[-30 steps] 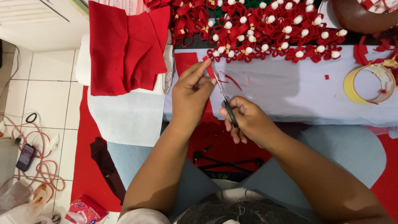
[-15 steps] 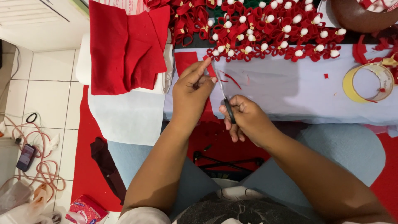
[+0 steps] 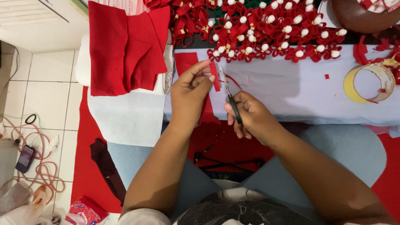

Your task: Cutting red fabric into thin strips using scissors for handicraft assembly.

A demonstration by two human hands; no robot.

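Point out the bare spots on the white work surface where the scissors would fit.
The widest free patch on the white work surface lies between the right hand and the yellow tape roll, below the red flower pile; one red scrap sits there. The top edge is crowded with flowers. Left of the left hand, folded red felt covers most.

One scissors, one tape roll, one phone.

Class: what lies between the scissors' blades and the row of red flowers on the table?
In the head view, between the scissors and the red flowers, the white cloth carries only thin red trimmings.
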